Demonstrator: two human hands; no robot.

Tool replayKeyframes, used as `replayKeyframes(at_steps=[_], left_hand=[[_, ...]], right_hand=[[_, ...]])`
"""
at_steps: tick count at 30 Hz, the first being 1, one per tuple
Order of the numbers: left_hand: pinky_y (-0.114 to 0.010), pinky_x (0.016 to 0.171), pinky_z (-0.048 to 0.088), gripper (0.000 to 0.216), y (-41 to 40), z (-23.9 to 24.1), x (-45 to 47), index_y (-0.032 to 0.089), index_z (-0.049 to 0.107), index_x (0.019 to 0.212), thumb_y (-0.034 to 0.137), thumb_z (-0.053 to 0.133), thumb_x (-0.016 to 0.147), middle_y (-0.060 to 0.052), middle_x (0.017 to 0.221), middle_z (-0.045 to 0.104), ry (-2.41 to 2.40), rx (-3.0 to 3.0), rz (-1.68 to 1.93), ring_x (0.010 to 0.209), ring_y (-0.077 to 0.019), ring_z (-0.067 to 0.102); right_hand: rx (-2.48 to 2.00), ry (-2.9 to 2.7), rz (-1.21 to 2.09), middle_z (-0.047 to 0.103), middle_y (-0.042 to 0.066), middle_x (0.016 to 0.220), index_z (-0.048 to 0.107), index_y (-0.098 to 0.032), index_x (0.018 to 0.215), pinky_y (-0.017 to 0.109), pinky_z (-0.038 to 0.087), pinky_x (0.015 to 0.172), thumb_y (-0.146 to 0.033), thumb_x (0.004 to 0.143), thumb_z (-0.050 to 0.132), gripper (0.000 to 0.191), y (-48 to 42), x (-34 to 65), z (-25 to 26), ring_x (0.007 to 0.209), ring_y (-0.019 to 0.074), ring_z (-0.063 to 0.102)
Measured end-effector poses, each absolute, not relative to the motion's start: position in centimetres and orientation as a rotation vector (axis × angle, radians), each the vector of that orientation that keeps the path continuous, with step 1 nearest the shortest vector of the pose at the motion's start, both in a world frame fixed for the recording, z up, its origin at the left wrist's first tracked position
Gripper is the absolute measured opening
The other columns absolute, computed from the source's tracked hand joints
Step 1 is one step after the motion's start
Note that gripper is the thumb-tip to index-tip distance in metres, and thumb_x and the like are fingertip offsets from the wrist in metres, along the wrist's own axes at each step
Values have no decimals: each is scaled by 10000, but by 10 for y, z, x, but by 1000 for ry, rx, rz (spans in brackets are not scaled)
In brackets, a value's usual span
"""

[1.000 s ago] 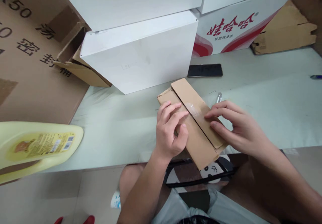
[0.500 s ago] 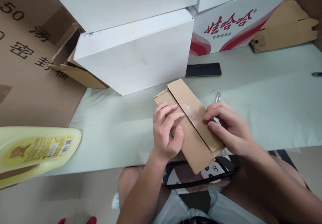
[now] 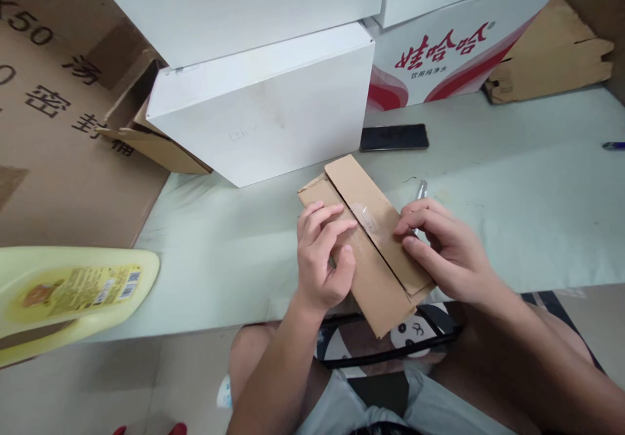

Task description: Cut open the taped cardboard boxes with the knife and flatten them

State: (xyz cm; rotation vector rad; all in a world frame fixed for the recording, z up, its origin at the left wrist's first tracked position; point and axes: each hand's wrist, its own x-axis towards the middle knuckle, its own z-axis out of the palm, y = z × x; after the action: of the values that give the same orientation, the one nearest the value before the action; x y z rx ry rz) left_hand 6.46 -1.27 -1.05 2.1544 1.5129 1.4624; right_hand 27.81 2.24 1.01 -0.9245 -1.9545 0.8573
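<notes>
A flat brown cardboard box [image 3: 385, 285] lies slanted across the table's front edge, its near end jutting past it. A dark seam runs along its top, and a strip of clear tape [image 3: 364, 217] crosses that seam. My left hand [image 3: 325, 252] holds the box from its left side, with curled fingers and thumb pressed on the top face. At the right side of the box, my right hand [image 3: 439, 243] has thumb and forefinger drawn together beside the tape; what lies between the fingertips is too small to make out. A silvery cutter-like tool [image 3: 422, 191] shows partly behind the right hand.
Behind the box stand white cartons [image 3: 273, 116], and a black phone [image 3: 394, 137] lies beside them. A yellow bottle [image 3: 97, 292] lies at the left, near a large brown carton [image 3: 63, 174]. Folded cardboard [image 3: 551, 70] and a pen [image 3: 614, 146] are at the right.
The view has shifted very slightly. Both hands and the cardboard box keep practically the same positions.
</notes>
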Motion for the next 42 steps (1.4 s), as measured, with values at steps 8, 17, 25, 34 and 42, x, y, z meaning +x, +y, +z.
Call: replayKeyframes(at_steps=[8,17,25,34,42], left_hand=[[-547,1139,451,259,-13,-11,65,231,641,1083,166,517,865,-93,1213,659,1507,2148,1469,1240,-270,572],[-568,1128,455,252,-13,-10,64,246,637,1087,186,518,874,-93,1210,668,1520,2163,1460,1231,-284,584],[-557,1135,454,257,-13,-10,64,240,638,1094,177,516,877,-95,1219,665,1510,2165,1452,1225,-276,592],[-582,1134,453,246,-13,-9,62,242,641,1089,197,513,884,-99,1219,672,1545,2175,1414,1225,-293,600],[-571,1134,458,250,-12,-9,63,244,633,1090,183,519,876,-93,1208,668,1523,2174,1440,1207,-281,603]], right_hand=[[-927,-1951,842,589,37,894,612,-250,961,357,497,729,-175,971,528,113,22,278,10,845,201,587],[-946,-1939,852,603,39,887,624,-253,946,365,507,738,-194,960,543,102,22,278,11,852,212,599],[-929,-1956,842,600,36,896,618,-251,954,349,512,734,-188,965,544,98,22,278,12,844,199,598],[-946,-1958,854,605,41,902,621,-246,944,351,521,733,-197,967,548,90,22,278,13,842,199,604],[-957,-1960,854,604,42,938,619,-249,951,353,522,762,-186,971,544,100,20,279,12,866,199,605]])
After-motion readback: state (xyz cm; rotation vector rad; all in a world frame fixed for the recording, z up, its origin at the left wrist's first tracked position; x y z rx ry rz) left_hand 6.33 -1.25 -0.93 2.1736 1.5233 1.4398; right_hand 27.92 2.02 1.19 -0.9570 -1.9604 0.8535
